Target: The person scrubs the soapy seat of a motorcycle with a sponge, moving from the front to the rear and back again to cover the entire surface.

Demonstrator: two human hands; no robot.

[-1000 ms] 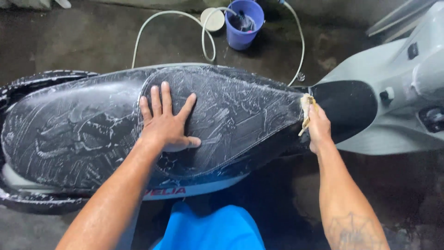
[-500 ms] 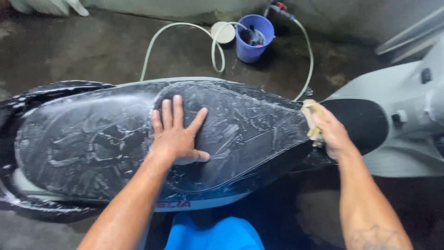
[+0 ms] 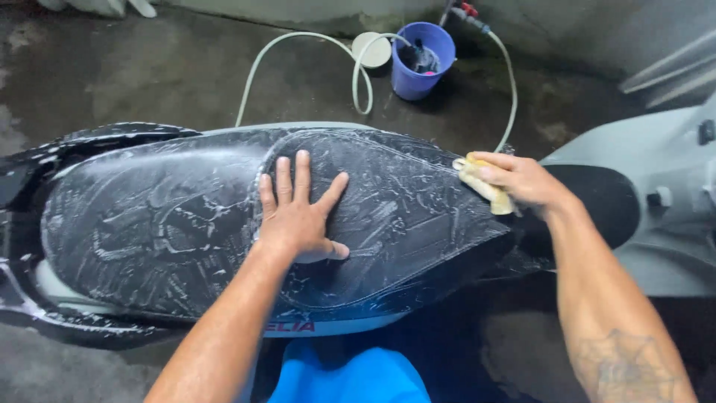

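A yellow sponge [image 3: 481, 181] is clutched in the person's right hand [image 3: 522, 181], fingers curled around it, pressed against the front tip of a black scooter seat [image 3: 186, 224]. Compared with a moment earlier, the sponge has slid from the very nose of the seat slightly back onto its upper surface, and the whole scooter sits lower in the view because the head has tipped; this suggests the scrubbing stroke is working along the front edge of the seat. The sponge looks soft, wet and squashed, only its pale yellow edge showing beyond the fingers. The seat is long and rounded, smeared all over with white swirls of soapy lather. The left hand [image 3: 298, 216] lies flat on the middle of the seat, fingers spread wide and holding nothing, as if bracing. To the right, the grey front body panel [image 3: 656, 186] of the scooter rises beside the seat. Beyond the scooter, on the wet concrete floor [image 3: 149, 75], stands a blue bucket [image 3: 421, 60], with a pale hose [image 3: 298, 52] looping beside it. Part of a blue garment [image 3: 350, 377] shows at the bottom edge.
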